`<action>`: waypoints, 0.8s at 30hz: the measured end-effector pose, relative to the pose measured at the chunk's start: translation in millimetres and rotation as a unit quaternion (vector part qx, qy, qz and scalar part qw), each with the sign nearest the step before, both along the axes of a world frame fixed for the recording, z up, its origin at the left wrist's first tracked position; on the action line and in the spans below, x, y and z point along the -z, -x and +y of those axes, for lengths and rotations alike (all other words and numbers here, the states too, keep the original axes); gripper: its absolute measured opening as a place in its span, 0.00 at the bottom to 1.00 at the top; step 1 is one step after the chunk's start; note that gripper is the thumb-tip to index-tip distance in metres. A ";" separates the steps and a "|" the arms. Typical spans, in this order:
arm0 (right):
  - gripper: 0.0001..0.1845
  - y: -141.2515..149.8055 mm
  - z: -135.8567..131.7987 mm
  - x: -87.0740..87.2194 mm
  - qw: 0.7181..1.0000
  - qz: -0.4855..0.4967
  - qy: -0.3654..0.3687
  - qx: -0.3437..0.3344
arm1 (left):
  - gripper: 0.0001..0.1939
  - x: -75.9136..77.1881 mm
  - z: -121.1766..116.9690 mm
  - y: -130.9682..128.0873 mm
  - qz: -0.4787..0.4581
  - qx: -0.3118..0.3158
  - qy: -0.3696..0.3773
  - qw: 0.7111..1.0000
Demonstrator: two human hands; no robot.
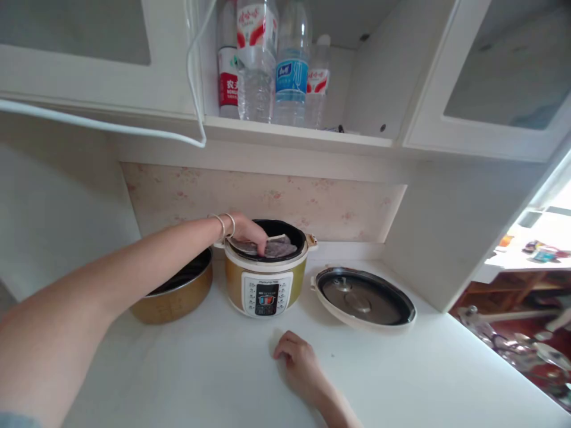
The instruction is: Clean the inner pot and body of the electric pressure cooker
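Note:
My left hand, with two bangles at the wrist, reaches into the open top of a white and gold electric pressure cooker. Its fingers are closed on a greyish cloth pressed against the cooker's dark inside. Part of the cloth is hidden by the hand. My right hand rests on the white countertop in front of the cooker, its fingers curled in with nothing visible in them. To the right, the cooker's lid lies with its inner side up.
A gold inner pot stands left of the cooker, partly behind my left forearm. Above, several plastic bottles stand in an open cabinet. A white cable hangs in front of the cabinets. A side panel bounds the counter on the right.

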State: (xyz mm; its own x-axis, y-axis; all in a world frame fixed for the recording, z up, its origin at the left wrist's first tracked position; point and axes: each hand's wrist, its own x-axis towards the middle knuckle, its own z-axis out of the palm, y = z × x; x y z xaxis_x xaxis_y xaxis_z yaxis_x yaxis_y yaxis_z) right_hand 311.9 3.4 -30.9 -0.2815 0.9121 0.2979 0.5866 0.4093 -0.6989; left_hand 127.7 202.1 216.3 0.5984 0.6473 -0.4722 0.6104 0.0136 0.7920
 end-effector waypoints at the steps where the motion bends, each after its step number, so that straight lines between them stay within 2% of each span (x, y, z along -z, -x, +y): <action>1: 0.24 0.2 -0.6 -1.4 1.000 0.010 -0.004 0.003 | 0.14 -1.4 -10.7 -4.3 -0.007 0.018 0.044 0.999; 3: 0.24 0.9 -2.5 -3.9 0.999 0.030 -0.014 0.012 | 0.13 -3.6 -28.6 -15.0 -0.098 0.014 0.071 0.993; 5: 0.23 2.3 -4.7 -4.6 0.999 0.041 -0.021 0.021 | 0.12 -4.7 -42.2 -24.6 -0.230 -0.043 0.050 0.971; 7: 0.23 4.1 -6.6 -3.2 0.998 0.055 -0.021 0.035 | 0.13 -5.2 -53.8 -30.0 -0.331 -0.110 0.038 0.936; 11: 0.20 4.9 -8.0 -1.1 0.987 0.138 -0.004 0.087 | 0.17 -7.0 -80.7 -28.1 -0.464 -0.163 0.040 0.870; 14: 0.19 5.3 -12.5 -5.5 0.965 0.218 0.070 0.130 | 0.20 -8.1 -106.5 -24.0 -0.521 -0.167 0.005 0.837; 17: 0.19 14.6 -25.9 -9.8 0.948 0.267 0.124 0.122 | 0.21 -6.7 -134.8 -26.3 -0.534 -0.155 -0.001 0.831; 20: 0.19 34.9 -45.0 -7.1 0.953 0.252 0.138 0.094 | 0.19 2.7 -162.9 -38.7 -0.537 -0.124 0.026 0.834; 22: 0.17 49.6 -56.0 -1.8 0.966 0.205 0.129 0.088 | 0.17 17.4 -181.4 -52.7 -0.527 -0.111 0.053 0.841; 24: 0.13 60.2 -62.5 4.4 0.979 0.142 0.101 0.108 | 0.15 40.2 -199.6 -70.8 -0.495 -0.106 0.097 0.857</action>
State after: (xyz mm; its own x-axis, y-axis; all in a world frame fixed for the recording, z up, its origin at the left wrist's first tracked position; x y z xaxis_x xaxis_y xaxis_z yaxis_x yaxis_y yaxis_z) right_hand 251.7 -59.1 -35.3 -0.0070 0.9896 0.1437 0.4146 0.1337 -0.9001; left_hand 198.5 2.5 176.1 0.6464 0.7580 0.0874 -0.3915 0.2311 0.8907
